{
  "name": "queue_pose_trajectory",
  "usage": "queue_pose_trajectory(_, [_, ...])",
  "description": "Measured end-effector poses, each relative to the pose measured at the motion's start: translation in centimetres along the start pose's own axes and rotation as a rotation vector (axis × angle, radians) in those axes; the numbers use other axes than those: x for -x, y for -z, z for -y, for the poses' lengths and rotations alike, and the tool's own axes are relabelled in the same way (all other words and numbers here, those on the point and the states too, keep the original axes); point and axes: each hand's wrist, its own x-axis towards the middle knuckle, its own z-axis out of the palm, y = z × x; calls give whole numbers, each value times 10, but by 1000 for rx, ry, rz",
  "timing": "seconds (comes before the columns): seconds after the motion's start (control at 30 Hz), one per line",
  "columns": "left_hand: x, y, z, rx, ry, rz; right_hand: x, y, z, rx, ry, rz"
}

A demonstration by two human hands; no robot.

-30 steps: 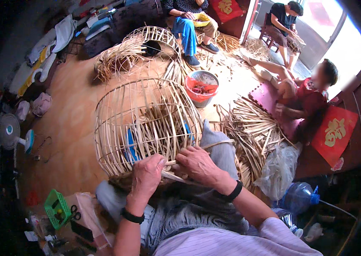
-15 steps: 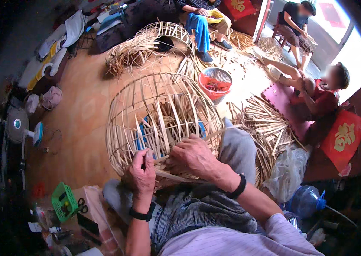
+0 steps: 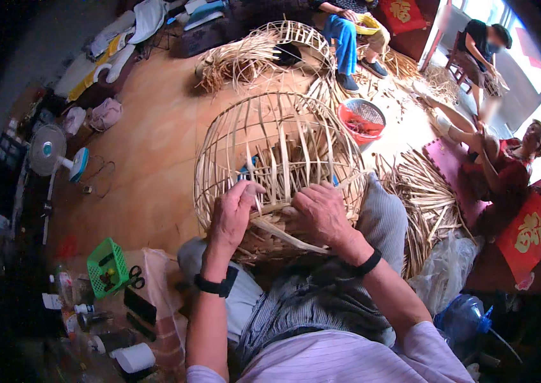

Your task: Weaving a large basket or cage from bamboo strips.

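A large openwork basket (image 3: 275, 145) of pale flat strips, likely bamboo or cane, stands between my knees. My left hand (image 3: 231, 216) is at its near left side, thumb and fingers closed on a pale strip (image 3: 274, 208) that runs toward the other hand. With fingers curled, my right hand (image 3: 323, 210) grips the strip's other end at the near right side; its fingertips are partly hidden. Below the hands a wider loose strip (image 3: 286, 235) slants across the basket's near edge. Inside the basket, through the gaps, I see more strips and something blue.
Loose strips (image 3: 420, 207) fan over the floor at right, by a clear plastic bag (image 3: 444, 265). A red basket (image 3: 360, 124) stands beyond. A green basket (image 3: 107, 268) and scissors (image 3: 136, 277) lie at lower left. Several people sit at the far right and back.
The whole view has shifted, so the scene sits farther right in the picture. My hands are slightly farther apart along the strip, and both stay at the basket's near side.
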Motion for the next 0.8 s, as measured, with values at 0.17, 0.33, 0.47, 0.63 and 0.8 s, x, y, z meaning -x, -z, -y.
queue_pose_trajectory(0.17, [18,10,-17,66,19,125,17,15,22,-56,-17,37])
queue_pose_trajectory(0.33, [10,25,9,-5,35,400,26,2,25,-81,-27,93])
queue_pose_trajectory(0.47, [16,33,-9,-27,79,345,33,2,21,-52,-27,173])
queue_pose_trajectory(0.63, [40,36,1,-326,-296,-63,34,15,25,24,-18,231])
queue_pose_trajectory(0.8, [69,14,9,-369,-272,-104,40,30,42,88,-52,211])
